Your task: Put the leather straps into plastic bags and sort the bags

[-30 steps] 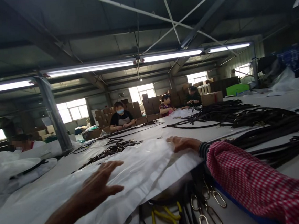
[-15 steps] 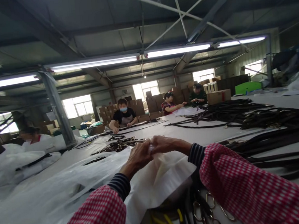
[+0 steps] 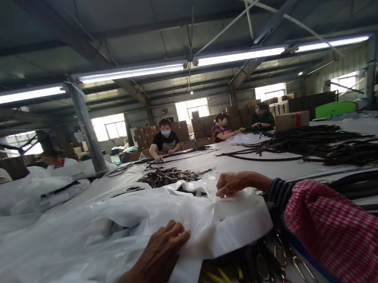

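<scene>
A large translucent white plastic bag (image 3: 133,220) spreads across the near left and middle of the table. My right hand (image 3: 233,183) pinches the bag at its upper right, with the fingers closed on the film. Nearer to me, my left hand (image 3: 164,248) is closed against the front part of the same bag, its fingertips turned away from view. Below the bag's front edge lie yellow-handled pliers (image 3: 224,280) and dark straps with metal snap hooks (image 3: 302,267).
A pile of dark straps with metal fittings (image 3: 170,176) lies beyond the bag. Long dark straps (image 3: 320,142) are heaped on the right, near a cardboard box (image 3: 292,121). Several co-workers sit around the table, one in a mask (image 3: 165,139). A metal post (image 3: 86,127) stands at left.
My hands were together at the bag's upper edge and are now apart. The left has come down toward me; the right stays at the upper edge. The view has shifted slightly left.
</scene>
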### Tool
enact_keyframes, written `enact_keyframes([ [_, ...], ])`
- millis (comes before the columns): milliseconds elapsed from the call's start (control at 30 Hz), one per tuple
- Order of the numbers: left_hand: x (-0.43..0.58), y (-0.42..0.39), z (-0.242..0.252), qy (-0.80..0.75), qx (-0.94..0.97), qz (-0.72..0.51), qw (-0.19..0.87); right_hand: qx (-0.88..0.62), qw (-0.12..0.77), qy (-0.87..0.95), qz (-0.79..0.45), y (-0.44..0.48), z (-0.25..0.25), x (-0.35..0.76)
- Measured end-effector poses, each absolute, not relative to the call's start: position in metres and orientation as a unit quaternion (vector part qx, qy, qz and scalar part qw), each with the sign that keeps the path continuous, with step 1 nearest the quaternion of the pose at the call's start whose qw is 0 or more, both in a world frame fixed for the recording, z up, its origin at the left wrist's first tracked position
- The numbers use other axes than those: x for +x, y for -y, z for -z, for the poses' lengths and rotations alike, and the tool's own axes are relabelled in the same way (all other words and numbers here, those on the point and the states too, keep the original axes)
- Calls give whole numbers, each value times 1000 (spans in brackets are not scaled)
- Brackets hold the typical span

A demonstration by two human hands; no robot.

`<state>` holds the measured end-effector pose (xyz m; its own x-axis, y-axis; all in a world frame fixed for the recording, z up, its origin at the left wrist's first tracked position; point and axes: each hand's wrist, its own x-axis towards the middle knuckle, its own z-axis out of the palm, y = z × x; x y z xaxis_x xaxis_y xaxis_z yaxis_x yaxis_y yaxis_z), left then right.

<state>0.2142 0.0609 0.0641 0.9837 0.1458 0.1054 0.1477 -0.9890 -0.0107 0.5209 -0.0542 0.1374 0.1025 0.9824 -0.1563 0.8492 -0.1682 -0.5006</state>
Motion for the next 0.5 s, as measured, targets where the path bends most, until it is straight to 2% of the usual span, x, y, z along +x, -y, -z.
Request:
enact_keyframes([
  [133, 214, -57, -63, 51, -997, 46, 30, -739, 124, 604, -273, 56, -140, 514],
  [333, 217, -59, -62, 52, -996, 69, 22, -751, 88, 637, -151, 51, -125, 501],
  [500, 216, -64, -62, 66, -993, 99, 6, -774, 83, 611, -141, 48, -115, 496],
])
